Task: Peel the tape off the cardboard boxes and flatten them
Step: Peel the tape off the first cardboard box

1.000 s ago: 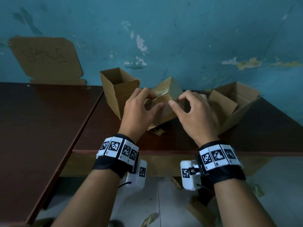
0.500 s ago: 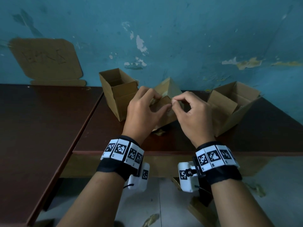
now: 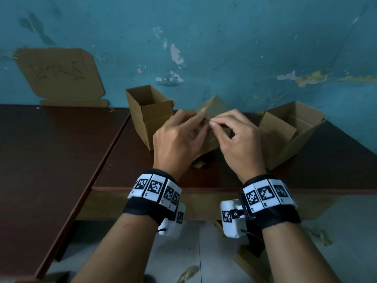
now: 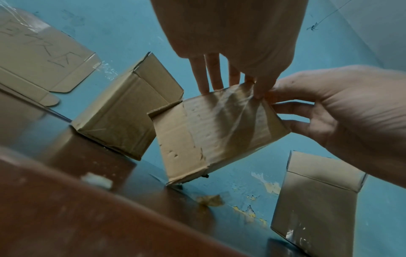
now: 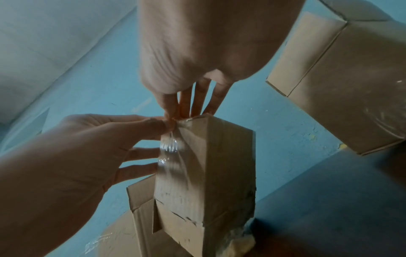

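1. My left hand (image 3: 179, 139) and right hand (image 3: 240, 144) meet at 12 o'clock over the middle box (image 4: 215, 128), which stands tipped on one corner on the table (image 3: 306, 170). Left fingers curl round its top edge; right thumb and forefinger pinch the wrinkled tape (image 5: 173, 151) at the upper corner.
2. To do this well, I judge, I should brace the box firmly and draw the tape back low along the cardboard, slowly, so it lifts in one strip without tearing.
3. A tape scrap (image 3: 199, 164) lies beneath the box.
4. At 11 o'clock stands an open box (image 3: 151, 119); at 2 o'clock another (image 3: 285, 135), both unflattened.
5. Beyond, a flat cardboard sheet (image 3: 59, 76) leans against the peeling blue wall (image 3: 224, 48) at 10 o'clock.
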Available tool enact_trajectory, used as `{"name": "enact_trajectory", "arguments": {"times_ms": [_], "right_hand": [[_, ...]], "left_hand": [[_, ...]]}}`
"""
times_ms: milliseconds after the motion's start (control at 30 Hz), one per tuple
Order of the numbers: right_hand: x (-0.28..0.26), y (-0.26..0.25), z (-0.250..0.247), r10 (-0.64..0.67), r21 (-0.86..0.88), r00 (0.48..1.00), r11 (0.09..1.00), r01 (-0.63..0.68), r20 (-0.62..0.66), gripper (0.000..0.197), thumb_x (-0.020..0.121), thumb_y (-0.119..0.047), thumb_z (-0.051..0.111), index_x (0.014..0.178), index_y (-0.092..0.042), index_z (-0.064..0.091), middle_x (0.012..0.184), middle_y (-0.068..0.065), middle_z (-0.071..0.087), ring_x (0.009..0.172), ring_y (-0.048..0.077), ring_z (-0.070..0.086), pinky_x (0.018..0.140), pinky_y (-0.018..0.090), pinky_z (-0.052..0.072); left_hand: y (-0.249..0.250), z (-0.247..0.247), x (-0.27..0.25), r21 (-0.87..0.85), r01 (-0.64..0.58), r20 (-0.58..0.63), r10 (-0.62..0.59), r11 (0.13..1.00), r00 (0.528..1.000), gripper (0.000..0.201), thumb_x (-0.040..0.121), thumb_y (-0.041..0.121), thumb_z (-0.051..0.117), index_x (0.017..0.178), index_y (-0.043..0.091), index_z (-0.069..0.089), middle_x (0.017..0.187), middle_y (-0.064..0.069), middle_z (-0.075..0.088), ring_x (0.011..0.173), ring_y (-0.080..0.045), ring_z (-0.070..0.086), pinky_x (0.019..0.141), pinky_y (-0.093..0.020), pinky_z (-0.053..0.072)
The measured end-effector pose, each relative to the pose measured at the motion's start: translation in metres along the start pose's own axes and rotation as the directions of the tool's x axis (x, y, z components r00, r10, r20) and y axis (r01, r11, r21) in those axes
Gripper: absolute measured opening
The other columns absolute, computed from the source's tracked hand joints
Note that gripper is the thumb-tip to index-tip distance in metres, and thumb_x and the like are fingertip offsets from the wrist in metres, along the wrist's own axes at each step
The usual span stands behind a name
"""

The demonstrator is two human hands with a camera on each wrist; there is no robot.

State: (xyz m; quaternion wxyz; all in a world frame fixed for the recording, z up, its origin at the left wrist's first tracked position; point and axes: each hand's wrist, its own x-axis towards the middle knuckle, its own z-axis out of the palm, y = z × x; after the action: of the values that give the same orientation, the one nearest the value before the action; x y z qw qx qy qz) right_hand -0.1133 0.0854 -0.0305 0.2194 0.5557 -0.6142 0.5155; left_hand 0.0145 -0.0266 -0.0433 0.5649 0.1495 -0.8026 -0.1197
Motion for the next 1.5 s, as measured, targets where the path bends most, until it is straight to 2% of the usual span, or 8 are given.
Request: {"name": "enact_trajectory", "arguments": {"times_ms": [267, 700, 967, 1133, 1200, 1267, 1333, 1500], "right_hand": [[0.002, 0.0, 0.001, -0.115, -0.107, 0.993, 0.987, 0.117, 0.031, 0.016, 0.107, -0.012, 0.064, 0.106, -0.002, 0.078, 0.102, 0.005, 0.073, 0.09, 0.022, 0.071, 0.076, 0.044, 0.061], [0.004, -0.014, 0.002, -0.172, -0.214, 0.984, 0.96, 0.179, 0.052, 0.017, 0.109, -0.014, 0.061, 0.103, -0.004, 0.074, 0.1, 0.006, 0.069, 0.077, 0.024, 0.07, 0.059, 0.043, 0.058], [0.004, -0.015, 0.003, -0.162, -0.238, 0.985, 0.956, 0.171, 0.056, 0.014, 0.108, -0.012, 0.063, 0.102, -0.005, 0.073, 0.1, 0.006, 0.068, 0.076, 0.024, 0.067, 0.058, 0.038, 0.056], [0.003, -0.015, 0.006, -0.146, -0.234, 0.989, 0.961, 0.15, 0.032, 0.014, 0.108, -0.014, 0.063, 0.101, -0.008, 0.072, 0.099, 0.004, 0.067, 0.078, 0.023, 0.067, 0.058, 0.039, 0.055], [0.002, -0.014, 0.007, -0.122, -0.23, 0.992, 0.965, 0.123, 0.019, 0.014, 0.108, -0.015, 0.063, 0.101, -0.008, 0.072, 0.099, 0.003, 0.068, 0.079, 0.023, 0.067, 0.058, 0.041, 0.056], [0.002, -0.01, 0.006, -0.089, -0.203, 0.996, 0.975, 0.087, 0.0, 0.013, 0.108, -0.015, 0.064, 0.102, -0.008, 0.073, 0.1, 0.003, 0.068, 0.08, 0.023, 0.068, 0.061, 0.045, 0.057], [0.002, -0.005, 0.005, -0.072, -0.183, 0.997, 0.981, 0.069, -0.009, 0.013, 0.107, -0.014, 0.064, 0.102, -0.008, 0.074, 0.1, 0.003, 0.069, 0.082, 0.023, 0.068, 0.064, 0.047, 0.058], [0.001, -0.007, 0.005, -0.057, -0.171, 0.998, 0.984, 0.057, 0.001, 0.012, 0.107, -0.011, 0.064, 0.101, -0.006, 0.073, 0.097, 0.002, 0.069, 0.08, 0.02, 0.067, 0.065, 0.043, 0.057]], "left_hand": [[-0.002, 0.004, 0.002, -0.037, 0.009, -0.106, -0.013, 0.999, 0.994, 0.027, 0.098, 0.03, 0.078, 0.119, 0.014, 0.082, 0.103, 0.003, 0.077, 0.082, -0.013, 0.074, 0.065, -0.039, 0.06], [-0.002, 0.007, 0.001, 0.049, -0.032, -0.234, 0.043, 0.998, 0.971, 0.019, 0.095, 0.024, 0.08, 0.107, 0.009, 0.084, 0.094, 0.002, 0.078, 0.073, -0.013, 0.073, 0.057, -0.037, 0.058], [0.001, 0.01, 0.004, 0.09, -0.034, -0.273, 0.057, 0.995, 0.96, 0.01, 0.095, 0.018, 0.08, 0.096, 0.009, 0.084, 0.085, 0.001, 0.076, 0.065, -0.014, 0.07, 0.052, -0.038, 0.054], [0.0, 0.01, 0.007, 0.135, 0.01, -0.28, 0.029, 0.991, 0.96, 0.017, 0.097, 0.018, 0.075, 0.083, 0.011, 0.081, 0.074, 0.001, 0.069, 0.057, -0.016, 0.062, 0.049, -0.039, 0.05], [-0.002, 0.01, 0.009, 0.107, 0.009, -0.26, 0.019, 0.994, 0.966, 0.017, 0.098, 0.019, 0.073, 0.086, 0.011, 0.083, 0.076, 0.0, 0.07, 0.059, -0.018, 0.064, 0.05, -0.041, 0.051], [-0.004, 0.008, 0.008, 0.052, -0.014, -0.187, 0.024, 0.999, 0.982, 0.016, 0.096, 0.023, 0.075, 0.101, 0.011, 0.085, 0.086, 0.0, 0.075, 0.068, -0.017, 0.07, 0.057, -0.041, 0.057], [-0.003, 0.005, 0.007, 0.014, -0.014, -0.121, 0.016, 1.0, 0.992, 0.027, 0.094, 0.029, 0.078, 0.113, 0.011, 0.083, 0.095, 0.001, 0.077, 0.078, -0.016, 0.073, 0.065, -0.039, 0.06], [-0.005, 0.001, 0.008, -0.033, -0.033, -0.092, 0.03, 0.999, 0.995, 0.026, 0.097, 0.03, 0.079, 0.113, 0.009, 0.083, 0.096, 0.0, 0.076, 0.077, -0.014, 0.071, 0.064, -0.039, 0.059]]}}
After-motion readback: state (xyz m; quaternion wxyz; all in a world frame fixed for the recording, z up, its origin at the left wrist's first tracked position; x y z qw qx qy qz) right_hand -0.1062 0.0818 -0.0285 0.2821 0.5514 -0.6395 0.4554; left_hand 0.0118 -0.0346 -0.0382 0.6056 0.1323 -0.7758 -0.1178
